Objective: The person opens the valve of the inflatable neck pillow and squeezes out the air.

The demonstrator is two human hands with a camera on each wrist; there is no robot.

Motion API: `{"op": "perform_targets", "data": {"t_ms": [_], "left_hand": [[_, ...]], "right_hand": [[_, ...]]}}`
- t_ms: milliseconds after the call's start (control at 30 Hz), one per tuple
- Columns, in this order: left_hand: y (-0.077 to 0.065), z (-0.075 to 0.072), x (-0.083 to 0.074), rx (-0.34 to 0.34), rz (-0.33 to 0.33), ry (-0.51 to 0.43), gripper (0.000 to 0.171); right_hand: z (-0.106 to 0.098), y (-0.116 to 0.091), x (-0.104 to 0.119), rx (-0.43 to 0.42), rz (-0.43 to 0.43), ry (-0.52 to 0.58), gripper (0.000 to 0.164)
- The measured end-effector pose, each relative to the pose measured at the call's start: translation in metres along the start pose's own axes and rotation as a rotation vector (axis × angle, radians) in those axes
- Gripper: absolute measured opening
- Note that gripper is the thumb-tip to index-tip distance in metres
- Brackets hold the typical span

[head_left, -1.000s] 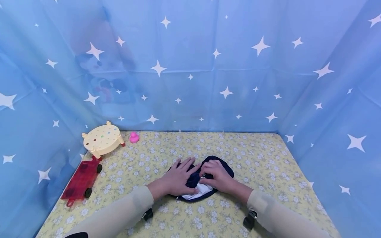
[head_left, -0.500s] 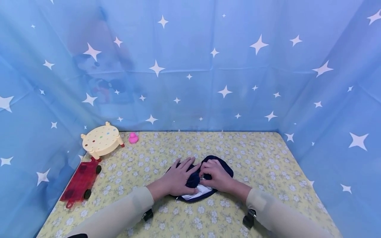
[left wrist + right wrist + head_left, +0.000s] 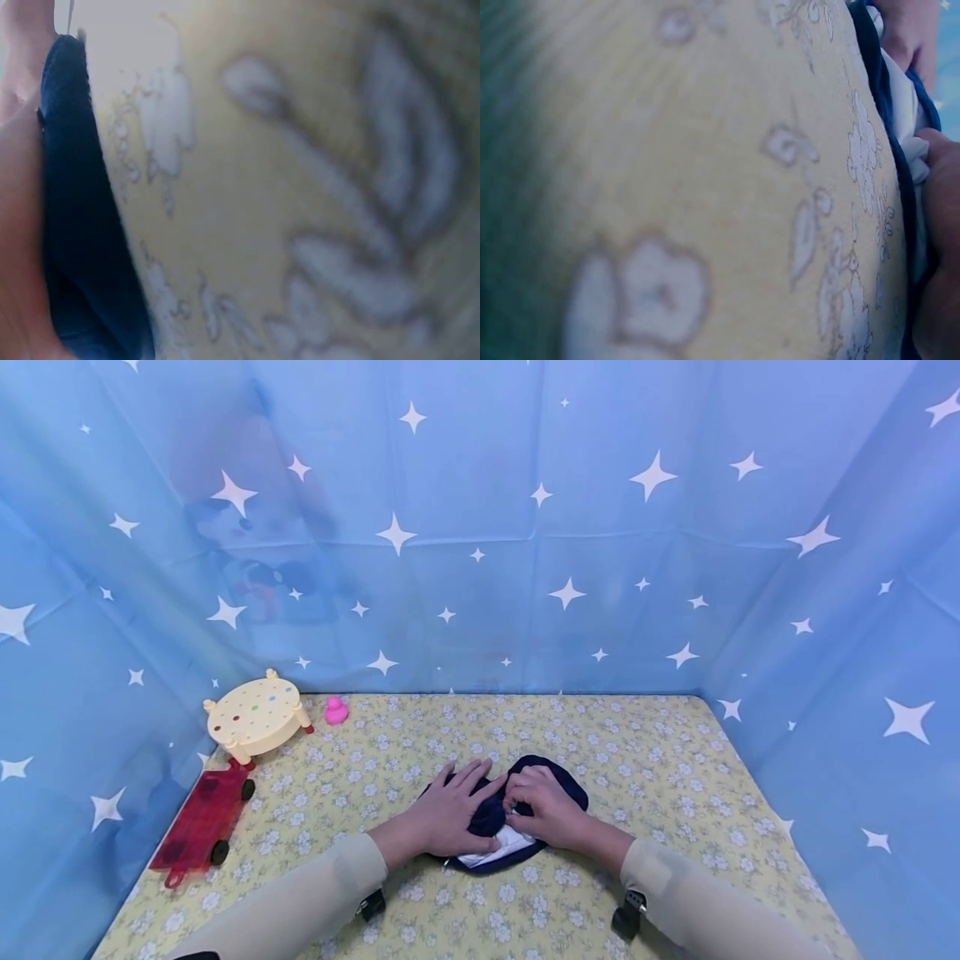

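Observation:
A navy cloth pouch-like item (image 3: pixel 567 781) with a white lining (image 3: pixel 504 847) lies opened out on the table in the head view. My left hand (image 3: pixel 444 820) rests on its left part, fingers spread. With thumb and fingers curled together, my right hand (image 3: pixel 547 807) pinches the cloth near the middle, where the white lining begins; the exact bit between the fingertips is hidden. Navy fabric (image 3: pixel 86 217) shows beside the left hand in the left wrist view. The right wrist view has the white lining (image 3: pixel 901 90) between the two hands.
A flowered yellow cloth (image 3: pixel 645 877) covers the table. At the left edge lies a red translucent toy cart (image 3: pixel 201 822) with black wheels. Behind it is a cream spotted toy table (image 3: pixel 257 717), beside a pink toy duck (image 3: pixel 336 710). Blue star curtains (image 3: pixel 480 635) enclose the back and sides.
Both hands stay at nearly the same spots on the navy cloth item. Only slight shifts of the right fingers and of the head view show.

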State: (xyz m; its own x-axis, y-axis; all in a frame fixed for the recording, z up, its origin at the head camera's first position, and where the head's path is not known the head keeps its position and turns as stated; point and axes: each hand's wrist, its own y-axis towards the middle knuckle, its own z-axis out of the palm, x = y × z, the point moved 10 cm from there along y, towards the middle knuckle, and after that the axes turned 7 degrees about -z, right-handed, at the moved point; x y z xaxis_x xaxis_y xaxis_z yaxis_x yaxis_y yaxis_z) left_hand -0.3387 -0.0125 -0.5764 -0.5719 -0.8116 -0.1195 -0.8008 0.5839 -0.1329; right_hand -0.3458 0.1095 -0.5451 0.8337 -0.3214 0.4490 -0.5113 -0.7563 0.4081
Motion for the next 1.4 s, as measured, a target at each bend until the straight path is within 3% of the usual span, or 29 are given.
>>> {"op": "perform_targets", "data": {"t_ms": [233,1400], "left_hand": [[0.0008,-0.0012,-0.0002,-0.006,-0.005,0.011,0.103],[0.0001,0.0020,-0.0004,0.007,-0.010,0.003,0.102]], "right_hand": [[-0.0038,0.0012,0.0036,-0.018,-0.025,0.011,0.017],[0.0017,0.0017,-0.0004,0.043,0.017,0.022,0.018]]}}
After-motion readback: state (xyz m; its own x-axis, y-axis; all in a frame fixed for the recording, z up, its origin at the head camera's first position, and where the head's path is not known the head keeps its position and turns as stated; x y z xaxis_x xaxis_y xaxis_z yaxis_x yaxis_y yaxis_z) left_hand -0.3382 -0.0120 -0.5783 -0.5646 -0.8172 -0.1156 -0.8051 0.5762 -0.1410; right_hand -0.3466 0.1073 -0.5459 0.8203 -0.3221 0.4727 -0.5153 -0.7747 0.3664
